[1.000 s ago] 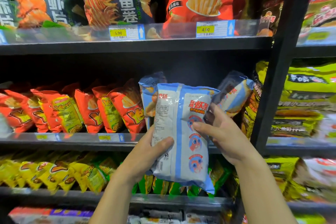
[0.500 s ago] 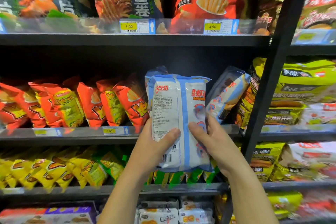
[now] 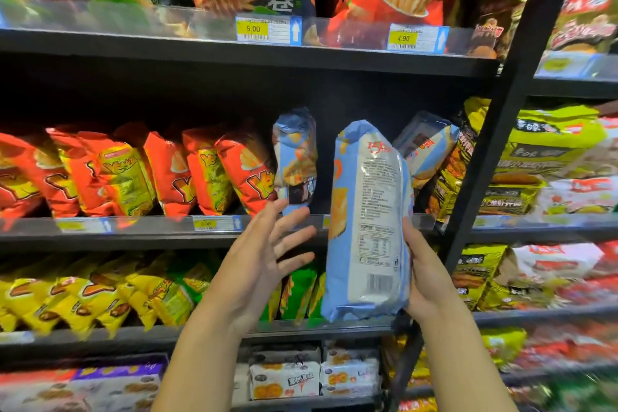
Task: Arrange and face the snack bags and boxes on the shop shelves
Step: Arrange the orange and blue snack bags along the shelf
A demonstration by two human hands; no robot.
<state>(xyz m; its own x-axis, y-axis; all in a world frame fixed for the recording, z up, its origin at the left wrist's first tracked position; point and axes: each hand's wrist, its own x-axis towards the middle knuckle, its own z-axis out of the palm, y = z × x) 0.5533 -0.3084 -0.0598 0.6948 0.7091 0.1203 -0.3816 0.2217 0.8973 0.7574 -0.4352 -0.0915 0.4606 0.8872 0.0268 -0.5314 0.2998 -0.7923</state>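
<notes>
Between the two hands, the pale blue bag now stands edge-on with its back label showing, gripped low along its side by the right hand alone. The left hand has let go and hangs just beside it, fingers spread, holding nothing. The bag is probably being turned to face outward. Beyond the left fingertips, a dark gap opens between the upright blue bag and the leaning blue bag. The shelf lip runs below it, and the black post stands near the right hand.
</notes>
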